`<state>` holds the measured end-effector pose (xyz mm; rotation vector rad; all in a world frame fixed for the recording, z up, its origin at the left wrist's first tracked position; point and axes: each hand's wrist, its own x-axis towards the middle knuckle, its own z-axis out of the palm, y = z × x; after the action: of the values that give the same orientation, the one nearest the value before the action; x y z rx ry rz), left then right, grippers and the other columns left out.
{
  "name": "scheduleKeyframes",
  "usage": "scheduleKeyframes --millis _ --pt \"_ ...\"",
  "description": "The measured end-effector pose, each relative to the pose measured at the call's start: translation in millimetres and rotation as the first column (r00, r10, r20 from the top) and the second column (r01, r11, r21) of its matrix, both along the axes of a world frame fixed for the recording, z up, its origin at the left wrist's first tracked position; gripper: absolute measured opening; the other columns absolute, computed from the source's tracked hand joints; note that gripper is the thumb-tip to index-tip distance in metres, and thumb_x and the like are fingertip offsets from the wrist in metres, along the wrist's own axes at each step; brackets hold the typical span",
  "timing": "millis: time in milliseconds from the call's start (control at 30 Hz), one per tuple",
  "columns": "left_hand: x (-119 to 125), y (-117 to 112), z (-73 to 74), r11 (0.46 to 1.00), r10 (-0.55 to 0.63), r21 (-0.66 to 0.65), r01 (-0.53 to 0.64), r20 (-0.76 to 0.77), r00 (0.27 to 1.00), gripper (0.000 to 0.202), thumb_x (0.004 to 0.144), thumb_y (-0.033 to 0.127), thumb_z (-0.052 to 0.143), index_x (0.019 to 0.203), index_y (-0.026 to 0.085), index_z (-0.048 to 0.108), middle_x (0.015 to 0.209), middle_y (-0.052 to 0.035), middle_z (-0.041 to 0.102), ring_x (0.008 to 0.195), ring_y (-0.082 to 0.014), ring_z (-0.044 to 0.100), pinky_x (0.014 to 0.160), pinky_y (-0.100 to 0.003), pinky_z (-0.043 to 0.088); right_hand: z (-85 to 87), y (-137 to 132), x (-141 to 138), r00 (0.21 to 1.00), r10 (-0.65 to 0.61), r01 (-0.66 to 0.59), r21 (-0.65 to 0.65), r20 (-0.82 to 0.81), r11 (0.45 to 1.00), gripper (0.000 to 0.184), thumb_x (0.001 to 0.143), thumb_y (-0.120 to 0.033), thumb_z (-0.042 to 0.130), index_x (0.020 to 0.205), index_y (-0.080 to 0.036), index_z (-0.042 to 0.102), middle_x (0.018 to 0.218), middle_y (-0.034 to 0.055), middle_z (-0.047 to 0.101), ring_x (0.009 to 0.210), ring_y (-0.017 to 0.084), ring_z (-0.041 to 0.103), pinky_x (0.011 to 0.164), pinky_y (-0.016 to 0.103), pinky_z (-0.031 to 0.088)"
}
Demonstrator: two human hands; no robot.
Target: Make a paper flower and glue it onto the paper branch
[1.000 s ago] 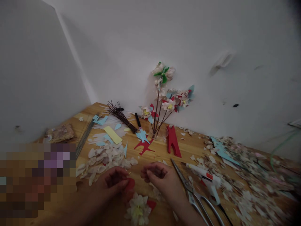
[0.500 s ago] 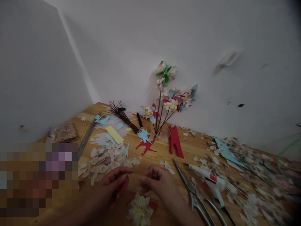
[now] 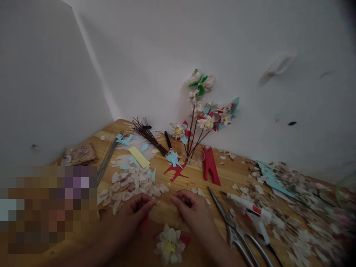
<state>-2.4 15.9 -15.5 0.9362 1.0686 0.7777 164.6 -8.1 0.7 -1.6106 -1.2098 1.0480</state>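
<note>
My left hand (image 3: 133, 215) lies palm-down on the wooden table (image 3: 239, 174), fingers curled, with a red paper piece (image 3: 144, 223) under its fingers. My right hand (image 3: 191, 209) hovers close beside it with fingers pinched together; what it holds is too small to tell. A white paper flower with a yellow centre (image 3: 169, 244) lies just in front of both hands, with a red scrap (image 3: 185, 240) at its right. A heap of pale petals (image 3: 130, 185) sits just beyond my left hand.
Metal scissors (image 3: 233, 230) and a white-and-red glue gun (image 3: 253, 213) lie right of my right hand. A vase of paper flowers (image 3: 200, 118) stands against the wall, with dark twigs (image 3: 147, 134), red cutouts (image 3: 210, 165) and blue and yellow scraps around. Petal litter (image 3: 292, 200) covers the right side.
Both hands stayed close together above the white flower. My left fingers flattened over the red piece, and the view drifted slightly left and down.
</note>
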Motion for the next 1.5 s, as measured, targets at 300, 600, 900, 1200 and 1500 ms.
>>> scheduleKeyframes --millis 300,600,900,1200,1500 --pt "-6.1 -0.8 8.7 0.961 0.041 0.273 0.039 -0.284 0.958 0.022 0.071 0.042 0.059 0.069 0.021 0.061 0.045 0.0058 0.053 0.046 -0.0126 0.047 0.047 -0.021 0.034 7.7 -11.0 -27.9 0.950 0.222 -0.235 -0.034 -0.219 0.971 0.041 0.063 -0.017 0.068 0.100 -0.023 0.051 0.071 -0.0046 0.063 0.058 0.013 0.055 0.055 0.024 0.040" --pt "-4.5 -2.1 3.9 0.970 -0.020 0.229 0.080 -0.250 0.968 0.027 0.075 0.045 0.053 0.064 0.020 0.057 0.045 0.0071 0.048 0.044 -0.0111 0.042 0.044 -0.020 0.030 1.5 -12.0 -25.7 0.934 0.205 -0.220 -0.020 -0.293 0.975 0.038 0.064 -0.010 0.064 0.095 -0.024 0.049 0.063 -0.0092 0.058 0.054 0.010 0.052 0.053 0.021 0.038" --pt "-4.8 -2.0 5.1 0.982 -0.033 0.179 0.059 -0.146 0.989 0.027 0.072 0.045 0.059 0.063 0.020 0.058 0.046 0.0063 0.052 0.042 -0.0100 0.044 0.044 -0.020 0.034 -0.5 -8.9 -32.8 0.939 0.147 -0.177 -0.068 -0.311 0.982 0.048 0.055 -0.008 0.068 0.093 -0.024 0.045 0.058 -0.0098 0.060 0.054 0.013 0.054 0.054 0.023 0.039" --pt "-0.5 -0.8 -10.4 0.996 -0.042 -0.065 0.053 0.170 0.985 0.024 0.063 0.037 0.074 0.063 0.016 0.062 0.049 0.0034 0.063 0.040 -0.0077 0.051 0.041 -0.018 0.038 12.6 -14.8 -5.6 0.954 0.138 -0.139 0.012 -0.266 0.990 0.026 0.066 -0.023 0.067 0.088 -0.023 0.051 0.065 -0.0065 0.057 0.057 0.011 0.053 0.051 0.021 0.036" --pt "-1.2 -2.5 7.1 0.998 0.047 -0.049 -0.043 0.087 0.995 0.022 0.064 0.035 0.072 0.064 0.017 0.060 0.051 0.0054 0.064 0.035 -0.0048 0.048 0.039 -0.016 0.034 26.0 -70.3 66.7 1.000 0.003 -0.003 0.023 0.024 1.000 0.020 0.080 -0.041 0.056 0.086 -0.023 0.065 0.074 0.0015 0.069 0.062 0.015 0.060 0.058 0.026 0.048"
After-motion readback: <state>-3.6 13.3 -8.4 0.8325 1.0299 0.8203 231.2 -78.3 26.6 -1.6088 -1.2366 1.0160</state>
